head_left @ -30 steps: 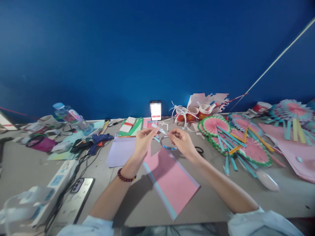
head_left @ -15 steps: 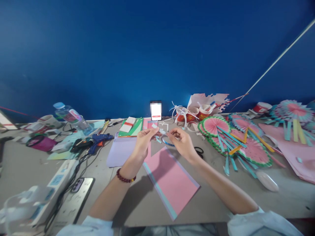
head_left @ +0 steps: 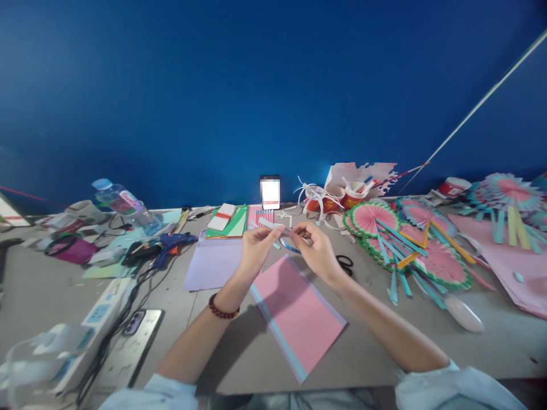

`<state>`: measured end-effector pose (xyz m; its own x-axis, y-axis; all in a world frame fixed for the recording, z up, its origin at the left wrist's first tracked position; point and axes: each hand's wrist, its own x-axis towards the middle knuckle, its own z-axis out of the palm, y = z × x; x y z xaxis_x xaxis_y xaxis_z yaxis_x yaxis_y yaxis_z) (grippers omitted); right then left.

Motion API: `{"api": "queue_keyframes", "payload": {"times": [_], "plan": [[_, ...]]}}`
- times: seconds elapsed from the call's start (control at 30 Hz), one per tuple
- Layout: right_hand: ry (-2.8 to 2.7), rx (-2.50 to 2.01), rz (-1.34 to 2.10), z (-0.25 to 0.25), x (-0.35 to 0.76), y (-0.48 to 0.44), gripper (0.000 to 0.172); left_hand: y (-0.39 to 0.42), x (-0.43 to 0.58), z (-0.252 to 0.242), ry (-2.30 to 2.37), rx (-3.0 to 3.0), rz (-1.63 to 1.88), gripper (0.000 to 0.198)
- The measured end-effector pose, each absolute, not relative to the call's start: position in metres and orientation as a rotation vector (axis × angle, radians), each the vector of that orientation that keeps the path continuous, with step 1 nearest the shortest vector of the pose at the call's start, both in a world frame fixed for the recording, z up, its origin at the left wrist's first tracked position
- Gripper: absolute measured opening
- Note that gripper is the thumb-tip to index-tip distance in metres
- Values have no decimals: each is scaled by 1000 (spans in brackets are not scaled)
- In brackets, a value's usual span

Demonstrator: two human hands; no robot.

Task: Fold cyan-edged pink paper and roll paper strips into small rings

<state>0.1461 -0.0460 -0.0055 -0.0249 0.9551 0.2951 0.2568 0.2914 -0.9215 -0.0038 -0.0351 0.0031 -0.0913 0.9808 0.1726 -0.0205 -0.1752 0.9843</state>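
My left hand is closed in a pinch on a thin white strip above the table's middle. Close beside it, the fingertips of my right hand are pinched together at the strip's right end. Beneath the right fingers shows part of a blue-and-white ring, partly hidden. A pink sheet with blue edging lies in front of the hands. Black scissors rest by my right wrist, their handles showing. A lilac sheet is left of my left hand.
Watermelon-patterned paper fans and blue strips lie on the right. A lit phone stands against the wall. On the left are a blue glue gun, a plastic bottle, a power strip and another phone.
My left hand has moved slightly right, closer to the right hand. The white strip now shows longer, reaching left past the left fingertips.
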Motion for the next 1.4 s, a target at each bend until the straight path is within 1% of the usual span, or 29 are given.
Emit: {"api": "queue_keyframes", "payload": {"times": [0.2,0.73,0.93,1.0,1.2,1.4], "plan": [[-1552,-1185,816,-6,145,-48,17,-36,-5,9,1188,1219,1404,33],[-1562,-1217,803,-5,147,-44,16,-35,-4,6,1111,1123,1352,28],[-1562,-1208,803,-10,150,-38,17,-31,-7,-1,1123,1202,1374,39],[-1557,-1209,800,-12,150,-37,17,-30,-8,-2,1108,1236,1370,40],[-1531,-1155,878,-14,148,-39,20,-28,-6,-1,1092,1293,1309,24],[-1519,-1167,951,-16,147,-39,19,-29,-5,2,1128,1170,1331,25]]}}
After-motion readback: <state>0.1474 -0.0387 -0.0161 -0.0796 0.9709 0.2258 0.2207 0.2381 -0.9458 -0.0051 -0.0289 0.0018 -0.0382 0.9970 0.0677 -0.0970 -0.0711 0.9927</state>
